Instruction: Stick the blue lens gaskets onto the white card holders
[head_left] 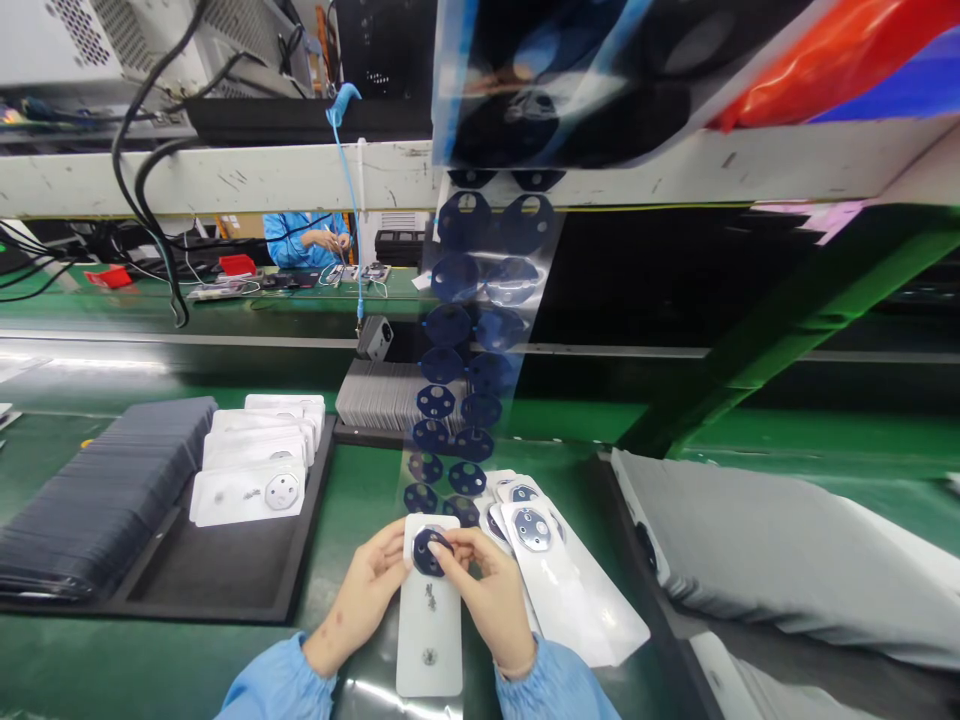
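A white phone back cover (pixel 429 625) lies upright on the green bench in front of me. My left hand (pixel 365 598) grips its upper left edge, fingers curled. My right hand (pixel 487 585) pinches a round dark blue film (pixel 427 551) onto the cover's camera ring at the top. A long clear strip of the same blue round films (pixel 469 330) hangs down from above to just behind the cover. A fanned pile of white covers with films on them (pixel 559 575) lies right beside my right hand.
A black tray (pixel 225 570) at left holds stacked white covers (pixel 259 460) and a row of dark sheets (pixel 97 495). Grey padded sheets (pixel 757 550) lie at right. A stack of thin cards (pixel 375 395) sits behind. A person in blue (pixel 304 238) works at the far bench.
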